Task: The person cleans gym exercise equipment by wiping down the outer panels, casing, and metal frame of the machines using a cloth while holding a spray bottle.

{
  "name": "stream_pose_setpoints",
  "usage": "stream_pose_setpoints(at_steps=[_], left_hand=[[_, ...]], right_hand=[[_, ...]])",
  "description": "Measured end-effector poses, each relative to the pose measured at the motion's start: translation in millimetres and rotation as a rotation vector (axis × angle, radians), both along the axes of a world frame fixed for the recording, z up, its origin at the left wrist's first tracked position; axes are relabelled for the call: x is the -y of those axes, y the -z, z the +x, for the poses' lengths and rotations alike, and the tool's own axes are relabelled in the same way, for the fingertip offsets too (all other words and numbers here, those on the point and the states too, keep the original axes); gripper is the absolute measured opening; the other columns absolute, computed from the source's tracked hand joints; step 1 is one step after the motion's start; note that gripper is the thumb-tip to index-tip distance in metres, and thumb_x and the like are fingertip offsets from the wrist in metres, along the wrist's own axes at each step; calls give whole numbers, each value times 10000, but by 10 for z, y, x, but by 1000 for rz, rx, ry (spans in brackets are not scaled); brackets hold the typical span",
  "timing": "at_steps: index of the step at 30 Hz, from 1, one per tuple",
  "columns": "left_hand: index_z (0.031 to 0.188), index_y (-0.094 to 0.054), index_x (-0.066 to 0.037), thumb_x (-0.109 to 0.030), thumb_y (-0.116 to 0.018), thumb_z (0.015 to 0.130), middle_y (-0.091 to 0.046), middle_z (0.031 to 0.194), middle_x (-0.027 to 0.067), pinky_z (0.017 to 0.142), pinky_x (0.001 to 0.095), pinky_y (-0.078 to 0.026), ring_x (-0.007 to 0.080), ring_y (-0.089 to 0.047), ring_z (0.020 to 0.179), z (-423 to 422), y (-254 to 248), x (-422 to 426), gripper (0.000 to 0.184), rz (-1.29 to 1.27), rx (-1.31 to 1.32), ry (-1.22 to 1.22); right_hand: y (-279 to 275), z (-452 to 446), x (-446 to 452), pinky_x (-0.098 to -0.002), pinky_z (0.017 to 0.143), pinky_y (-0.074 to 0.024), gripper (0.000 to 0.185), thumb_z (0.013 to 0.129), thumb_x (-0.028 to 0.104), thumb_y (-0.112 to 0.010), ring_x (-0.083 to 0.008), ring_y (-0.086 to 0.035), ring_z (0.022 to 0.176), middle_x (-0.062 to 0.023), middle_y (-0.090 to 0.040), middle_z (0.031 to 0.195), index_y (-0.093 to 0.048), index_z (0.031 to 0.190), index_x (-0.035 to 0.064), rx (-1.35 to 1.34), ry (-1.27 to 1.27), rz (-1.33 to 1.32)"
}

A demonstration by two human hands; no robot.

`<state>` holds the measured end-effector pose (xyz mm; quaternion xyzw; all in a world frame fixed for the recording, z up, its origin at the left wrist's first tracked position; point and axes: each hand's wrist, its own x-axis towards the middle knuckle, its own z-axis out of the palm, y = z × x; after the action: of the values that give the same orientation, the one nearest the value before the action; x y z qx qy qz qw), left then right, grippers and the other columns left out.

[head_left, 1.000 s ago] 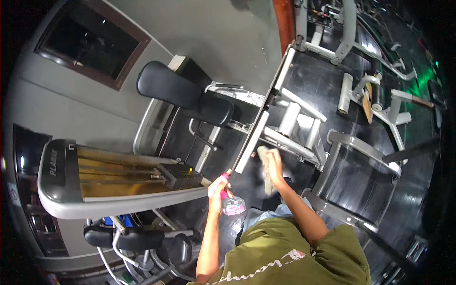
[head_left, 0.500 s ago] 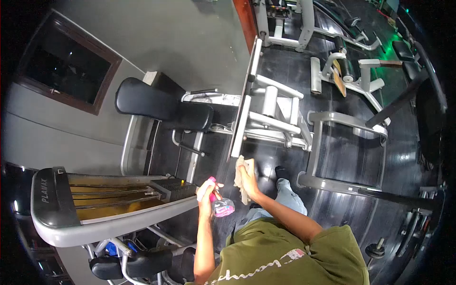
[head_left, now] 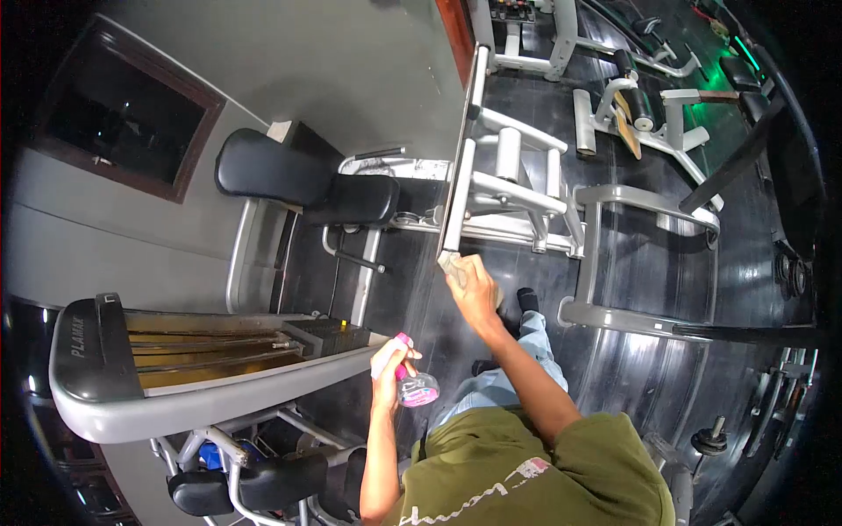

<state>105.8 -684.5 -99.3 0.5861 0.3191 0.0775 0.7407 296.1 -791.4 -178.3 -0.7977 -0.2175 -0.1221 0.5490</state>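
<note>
My left hand (head_left: 388, 364) is wrapped round the pink neck of a clear spray bottle (head_left: 418, 390), which has a pink and white label. In my right hand (head_left: 474, 287) is a bunched pale cloth (head_left: 451, 265), pressed at the lower end of a white metal frame (head_left: 460, 197). Part of the cloth also shows behind the hand. The frame belongs to a machine with white tubes and a round white roller (head_left: 508, 153).
A black padded seat (head_left: 353, 200) and backrest stand left of the frame. A weight stack machine (head_left: 219, 386) is at the lower left. To the right a grey metal frame (head_left: 614, 317) lies low over the black floor. A small weight plate (head_left: 709, 441) is at the lower right.
My right hand has moved up and forward with the cloth, onto the end of the white frame. My left hand stays low with the bottle. The view has turned to the right.
</note>
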Motion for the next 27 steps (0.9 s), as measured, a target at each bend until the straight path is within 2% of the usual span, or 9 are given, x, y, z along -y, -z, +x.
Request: stream_pose_setpoints(at_steps=[5, 10, 13, 19, 23, 25, 27], left_hand=[[843, -585, -10, -274, -542, 914, -638, 805, 138, 576, 272, -460, 160, -559, 569, -233, -65, 31, 277, 52, -53, -40], [842, -584, -6, -273, -544, 915, -640, 809, 145, 560, 269, -455, 156, -557, 554, -381, -12, 69, 279, 38, -57, -64], [842, -584, -6, -270, -544, 915, -642, 811, 147, 566, 270, -454, 159, -557, 553, -346, -13, 121, 277, 33, -79, -58], [846, -584, -6, -244, -541, 918, -643, 812, 145, 577, 273, -454, 164, -561, 568, -133, -98, 227, 252, 66, -51, -18], [847, -585, -9, -239, -542, 917, -642, 819, 141, 580, 275, -460, 164, -563, 574, 15, -144, 290, 244, 52, -28, -34], [879, -599, -1, -164, -528, 919, -662, 856, 143, 599, 277, -467, 150, -564, 572, 81, -150, 315, 183, 18, -14, -49], [859, -589, -11, -206, -537, 918, -643, 856, 131, 596, 280, -471, 154, -565, 580, 154, -163, 345, 209, 27, -24, -42]], right_hand=[[178, 3, 1, -416, 670, -507, 284, 740, 109, -739, -289, -623, 826, -71, -551, 897, -624, 998, 90, -5, 41, -109], [45, 5, 151, -407, 653, -498, 296, 731, 118, -747, -289, -625, 792, -70, -557, 877, -634, 1003, 95, 26, -38, -54], [-38, 92, 123, -404, 649, -504, 297, 730, 126, -752, -285, -626, 795, -67, -568, 901, -638, 1003, 101, 92, -38, 17], [108, 199, 199, -398, 657, -525, 319, 716, 146, -767, -269, -631, 808, -46, -574, 932, -649, 1012, 148, 103, -107, -101], [99, 260, 333, -421, 674, -525, 332, 728, 189, -751, -286, -641, 828, -52, -571, 933, -645, 1042, 161, 24, -174, -203], [147, 309, 460, -440, 689, -522, 324, 757, 221, -726, -326, -642, 870, -77, -588, 927, -633, 1060, 156, -100, -195, -202], [110, 382, 564, -439, 705, -522, 312, 766, 214, -722, -336, -642, 875, -86, -603, 923, -632, 1057, 144, -156, -155, -128]])
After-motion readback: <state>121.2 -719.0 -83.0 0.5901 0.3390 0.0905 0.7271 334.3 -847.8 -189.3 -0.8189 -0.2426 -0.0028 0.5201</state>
